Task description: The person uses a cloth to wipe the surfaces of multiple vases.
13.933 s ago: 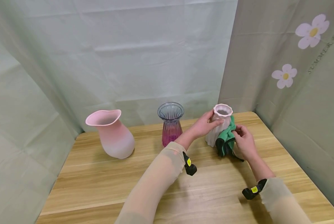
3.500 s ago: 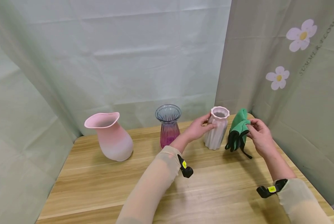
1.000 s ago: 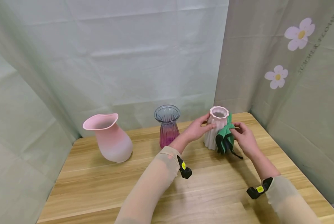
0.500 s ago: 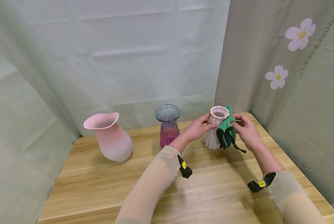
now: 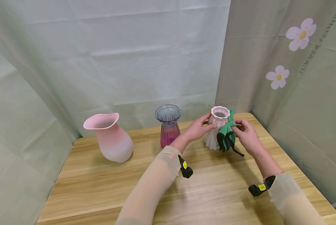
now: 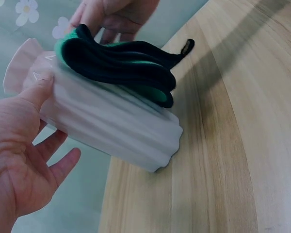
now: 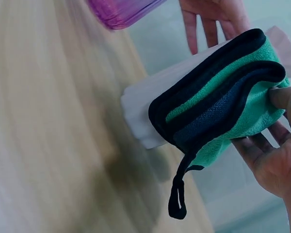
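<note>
A white fluted vase with a scalloped rim stands upright near the table's back right. My left hand grips its upper part, thumb on the near side, as the left wrist view shows on the vase. In my right hand is a green cloth with black edging, pinched between thumb and fingers. The bunched cloth lies against the right side of the vase. A black hanging loop dangles from the cloth in the right wrist view.
A glass vase, blue-grey above and purple below, stands left of the white one. Further left is a pink and white vase with a wavy mouth. Curtains enclose the wooden table at the back and sides.
The cloth went from apart, right of the vase, 3.5 seconds ago back against its side. Over the last second it rose, then dropped slightly. The left hand kept its hold on the vase.
</note>
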`<state>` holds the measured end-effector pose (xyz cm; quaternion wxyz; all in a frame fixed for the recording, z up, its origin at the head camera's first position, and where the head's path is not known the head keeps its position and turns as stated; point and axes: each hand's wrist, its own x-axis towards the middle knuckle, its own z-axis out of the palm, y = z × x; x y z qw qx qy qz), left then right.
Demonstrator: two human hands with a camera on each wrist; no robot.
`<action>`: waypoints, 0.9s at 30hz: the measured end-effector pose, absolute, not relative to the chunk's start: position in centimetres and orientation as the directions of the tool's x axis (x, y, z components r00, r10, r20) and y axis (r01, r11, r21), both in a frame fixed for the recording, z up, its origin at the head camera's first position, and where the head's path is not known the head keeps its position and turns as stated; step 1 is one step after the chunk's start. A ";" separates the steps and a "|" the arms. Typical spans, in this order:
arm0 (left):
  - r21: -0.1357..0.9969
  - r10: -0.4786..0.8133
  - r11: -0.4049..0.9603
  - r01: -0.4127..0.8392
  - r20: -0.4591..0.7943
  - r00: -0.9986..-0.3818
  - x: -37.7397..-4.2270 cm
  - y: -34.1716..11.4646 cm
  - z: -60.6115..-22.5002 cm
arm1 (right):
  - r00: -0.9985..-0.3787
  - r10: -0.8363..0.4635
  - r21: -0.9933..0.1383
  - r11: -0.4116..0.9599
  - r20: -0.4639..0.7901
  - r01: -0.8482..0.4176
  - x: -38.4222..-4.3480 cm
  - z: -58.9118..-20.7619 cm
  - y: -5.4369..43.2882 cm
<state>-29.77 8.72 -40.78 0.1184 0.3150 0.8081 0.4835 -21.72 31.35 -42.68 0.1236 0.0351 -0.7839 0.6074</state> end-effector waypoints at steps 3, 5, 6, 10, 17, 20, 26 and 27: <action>0.856 0.625 0.331 0.397 0.116 -0.772 -29.8 8.7 -40.8 | -0.968 0.108 -0.953 0.230 0.225 -0.196 -21.7 -44.1 31.3; 0.860 0.626 0.324 0.394 0.117 -0.771 -29.8 8.8 -40.8 | -0.970 0.118 -0.961 0.207 0.212 -0.185 -21.7 -45.2 31.3; 0.861 0.626 0.323 0.392 0.116 -0.771 -29.8 8.8 -40.8 | -0.972 0.122 -0.965 0.195 0.202 -0.177 -21.7 -45.8 31.3; 0.866 0.624 0.321 0.383 0.111 -0.773 -29.8 8.7 -40.7 | -0.978 0.133 -0.968 0.215 0.163 -0.132 -21.5 -47.3 31.2; 0.864 0.626 0.329 0.382 0.103 -0.773 -29.7 8.6 -40.4 | -0.977 0.151 -0.951 0.293 0.148 -0.099 -21.8 -48.7 31.5; 0.865 0.627 0.328 0.380 0.101 -0.772 -29.6 8.6 -40.3 | -0.975 0.163 -0.952 0.292 0.150 -0.097 -21.7 -48.8 31.4; 0.864 0.629 0.324 0.386 0.108 -0.769 -29.7 8.6 -40.6 | -0.970 0.179 -0.962 0.248 0.162 -0.114 -21.5 -48.1 31.1; 0.863 0.629 0.323 0.387 0.110 -0.770 -29.7 8.6 -40.6 | -0.969 0.180 -0.964 0.235 0.169 -0.125 -21.5 -47.7 31.0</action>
